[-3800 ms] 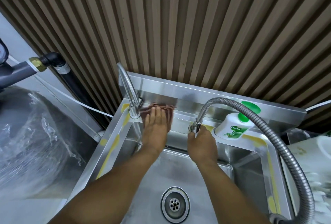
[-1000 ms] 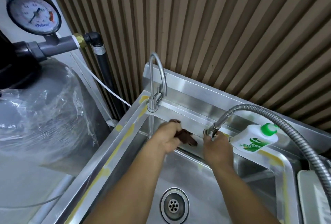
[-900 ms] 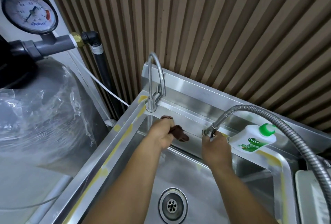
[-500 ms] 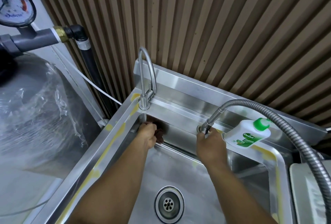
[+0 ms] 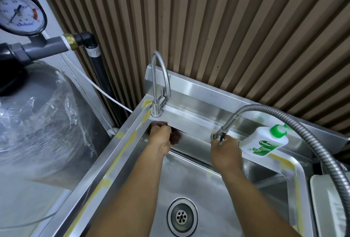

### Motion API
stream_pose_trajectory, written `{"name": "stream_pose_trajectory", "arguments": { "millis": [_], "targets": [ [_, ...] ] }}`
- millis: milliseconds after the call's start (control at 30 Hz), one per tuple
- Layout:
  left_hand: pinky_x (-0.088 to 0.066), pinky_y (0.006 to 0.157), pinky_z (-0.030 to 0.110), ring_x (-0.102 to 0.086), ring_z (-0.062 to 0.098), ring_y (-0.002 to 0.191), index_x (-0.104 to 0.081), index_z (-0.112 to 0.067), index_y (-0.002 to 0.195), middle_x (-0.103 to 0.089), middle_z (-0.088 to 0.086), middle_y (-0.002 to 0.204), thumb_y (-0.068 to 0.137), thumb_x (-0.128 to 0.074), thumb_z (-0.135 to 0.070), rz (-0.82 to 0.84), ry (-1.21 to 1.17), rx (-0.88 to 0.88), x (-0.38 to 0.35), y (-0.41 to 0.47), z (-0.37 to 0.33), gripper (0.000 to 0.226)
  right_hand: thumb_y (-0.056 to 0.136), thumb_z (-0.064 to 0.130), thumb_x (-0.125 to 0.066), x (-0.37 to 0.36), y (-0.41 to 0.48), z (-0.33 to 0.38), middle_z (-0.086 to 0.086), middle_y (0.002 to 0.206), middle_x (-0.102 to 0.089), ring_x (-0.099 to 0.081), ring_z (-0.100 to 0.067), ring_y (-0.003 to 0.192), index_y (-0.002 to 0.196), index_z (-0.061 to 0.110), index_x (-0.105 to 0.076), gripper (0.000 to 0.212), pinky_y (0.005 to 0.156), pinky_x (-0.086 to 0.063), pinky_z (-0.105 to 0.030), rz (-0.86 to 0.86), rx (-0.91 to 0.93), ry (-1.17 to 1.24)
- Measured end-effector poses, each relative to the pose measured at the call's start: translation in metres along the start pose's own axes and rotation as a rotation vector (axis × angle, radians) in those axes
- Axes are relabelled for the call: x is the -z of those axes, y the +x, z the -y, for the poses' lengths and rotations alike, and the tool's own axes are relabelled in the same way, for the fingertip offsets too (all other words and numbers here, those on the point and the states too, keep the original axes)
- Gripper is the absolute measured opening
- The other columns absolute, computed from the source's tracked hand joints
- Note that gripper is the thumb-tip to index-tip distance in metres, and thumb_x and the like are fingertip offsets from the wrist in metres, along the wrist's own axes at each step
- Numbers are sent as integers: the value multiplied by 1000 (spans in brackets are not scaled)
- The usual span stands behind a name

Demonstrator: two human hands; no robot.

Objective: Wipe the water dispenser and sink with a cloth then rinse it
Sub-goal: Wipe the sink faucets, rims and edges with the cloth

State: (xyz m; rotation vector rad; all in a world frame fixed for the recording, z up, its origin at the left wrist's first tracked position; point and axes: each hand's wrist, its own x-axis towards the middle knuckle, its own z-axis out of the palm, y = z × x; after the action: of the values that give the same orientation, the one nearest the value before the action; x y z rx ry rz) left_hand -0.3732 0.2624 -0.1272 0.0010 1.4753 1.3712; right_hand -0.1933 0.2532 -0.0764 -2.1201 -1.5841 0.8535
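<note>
I read step as sink wipe. Left hand [image 5: 161, 139], grip curled round brown cloth [image 5: 175, 136], presses it into far-left corner of sink [image 5: 198, 185], just below water dispenser [image 5: 161, 77] base. Right hand [image 5: 226, 152], grip closed on base of hose tap [image 5: 220, 132].

Next, my guess: sweep cloth right along back wall, then down toward drain [image 5: 182, 217]. Rinse not yet begun.

Steel basin, yellow residue along rim. Soap bottle [image 5: 265, 142] on far-right ledge. Slatted wall [image 5: 227, 28] behind. Wrapped tank [image 5: 47, 113] and pressure gauge [image 5: 19, 12] at left.

Both forearms reach up from the bottom edge; left hand [image 5: 161, 139] clenches a cloth [image 5: 175, 136], right hand [image 5: 226, 154] grips a tap base [image 5: 216, 135].
</note>
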Motion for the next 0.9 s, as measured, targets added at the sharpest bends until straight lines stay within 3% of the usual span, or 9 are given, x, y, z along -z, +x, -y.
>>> {"name": "stream_pose_trajectory", "arguments": {
  "millis": [133,267,433,467,567,633,700,833,900],
  "targets": [
    [-40,50,32,-49,24,44,-50,-3,80,-52,14,69,82,-27,20,-6,48,71,-1,11,34,32,102,32,-50,-3,-3,-3,-12,108,-65,-59,-36,105,113,9,-65,29,75,-35,-33,-11,11,7],
    [-52,45,40,-56,31,51,-57,3,96,-59,18,79,85,-28,18,63,55,122,-14,6,56,35,102,31,-50,-5,-1,-2,-15,114,-65,-59,-38,108,114,7,-66,30,75,-34,-33,-22,19,-12],
    [-56,39,39,-65,36,67,-59,4,97,-64,22,91,93,-31,15,159,11,275,-33,-18,71,30,102,32,-50,-5,-2,-2,-17,115,-65,-59,-38,109,114,7,-65,32,75,-32,-33,-33,20,-22],
    [-58,43,41,-66,37,68,-59,5,98,-65,23,93,91,-32,15,165,2,294,-35,-21,68,29,103,33,-50,-6,-3,-2,-17,114,-65,-59,-39,109,114,7,-65,32,75,-33,-34,-32,17,-19],
    [-60,82,54,-61,35,84,-61,6,88,-64,24,94,83,-36,15,171,-16,307,-38,-24,51,26,102,32,-50,-5,-4,-1,-17,114,-65,-59,-39,108,116,7,-65,32,76,-36,-35,-30,8,-1],
    [-55,83,50,-54,30,81,-55,2,78,-55,18,85,84,-36,15,144,-46,283,-33,-29,32,24,102,32,-51,-5,-5,0,-17,114,-65,-59,-38,108,117,8,-65,31,76,-35,-34,-27,-2,7],
    [-55,80,47,-51,27,76,-52,-4,77,-49,14,83,87,-35,16,127,-112,249,-24,-29,13,28,102,31,-51,-4,-6,0,-16,113,-66,-59,-38,107,116,10,-66,30,75,-35,-33,-17,-9,17],
    [-53,51,34,-47,20,51,-45,-5,80,-40,11,77,87,-28,15,-4,-266,159,1,-17,-28,28,102,35,-51,-4,-7,1,-15,111,-68,-60,-38,104,114,12,-68,30,75,-37,-34,-18,-26,30],
    [-55,46,37,-46,23,47,-47,-2,90,-37,11,74,85,-24,15,17,-289,123,12,-22,-41,29,101,36,-52,-3,-8,3,-14,107,-67,-60,-37,99,114,12,-69,32,76,-38,-35,-16,-36,39]
  ]
}}
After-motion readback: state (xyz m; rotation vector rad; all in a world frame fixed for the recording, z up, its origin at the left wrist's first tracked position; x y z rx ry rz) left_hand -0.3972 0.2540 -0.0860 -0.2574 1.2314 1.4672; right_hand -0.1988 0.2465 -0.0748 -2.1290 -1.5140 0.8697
